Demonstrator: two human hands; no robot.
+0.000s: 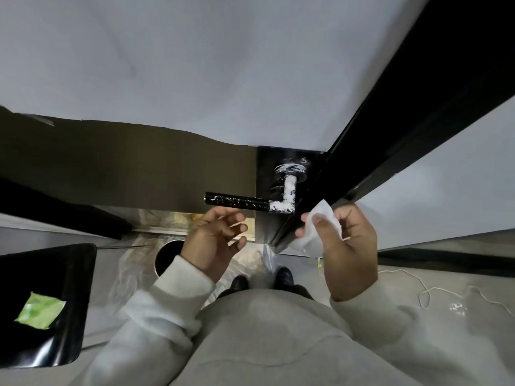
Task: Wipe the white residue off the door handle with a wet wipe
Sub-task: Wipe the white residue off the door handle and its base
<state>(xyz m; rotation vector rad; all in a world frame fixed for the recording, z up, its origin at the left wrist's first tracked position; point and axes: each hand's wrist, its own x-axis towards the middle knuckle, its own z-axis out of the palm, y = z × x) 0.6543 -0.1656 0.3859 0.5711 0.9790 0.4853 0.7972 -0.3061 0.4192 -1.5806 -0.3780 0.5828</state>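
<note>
Wipe (pixel 320 227) pinched in right hand (pixel 345 246), just below the handle (pixel 250 203) (residue thickest at elbow); left hand (pixel 214 240) loose, empty. Next: press and rub.

There is one view only, from a wide-angle camera worn on the person's head. It looks steeply down and forward, close to a door edge (pixel 362 168), so straight lines bow toward the frame borders. The handle (pixel 248 204) sits near mid-frame, close to the lens. Both hands come up from the near edge, the left hand (pixel 213 240) and the right hand (pixel 348 246). Below them the person's torso and shoes (pixel 262 281) fill the near part, with floor (pixel 446 280) on both sides.
</note>
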